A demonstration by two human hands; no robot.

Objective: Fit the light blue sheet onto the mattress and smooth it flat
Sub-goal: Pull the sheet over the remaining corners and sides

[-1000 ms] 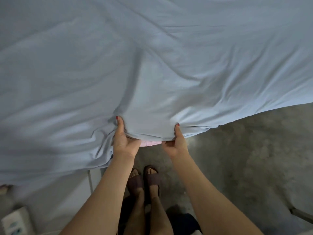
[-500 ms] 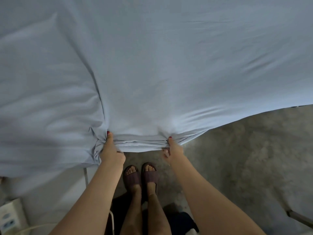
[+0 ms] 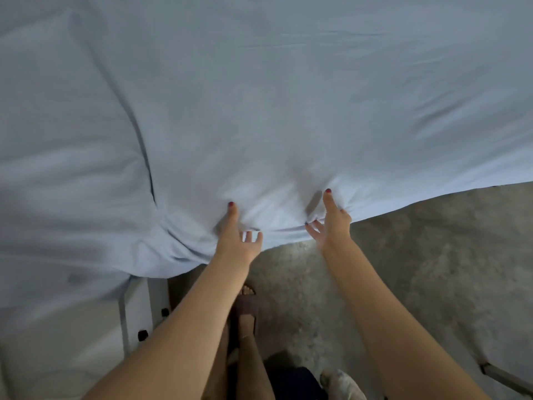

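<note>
The light blue sheet (image 3: 259, 96) covers the whole upper part of the view and hides the mattress under it. Its near edge hangs over the corner in front of me, with a deep fold running down on the left. My left hand (image 3: 235, 241) has its thumb on top of the sheet's edge and its fingers underneath. My right hand (image 3: 331, 223) grips the same edge a little to the right, thumb on top, fingers curled below the hem.
A white bed frame (image 3: 135, 313) shows below the sheet at lower left. Grey concrete floor (image 3: 418, 269) lies to the right. My feet in dark sandals (image 3: 248, 307) stand close to the bed. A metal bar (image 3: 504, 376) sits at lower right.
Both hands have moved up and to the right along the sheet's edge. The bunched hem between them has spread out. The fold on the left has deepened.
</note>
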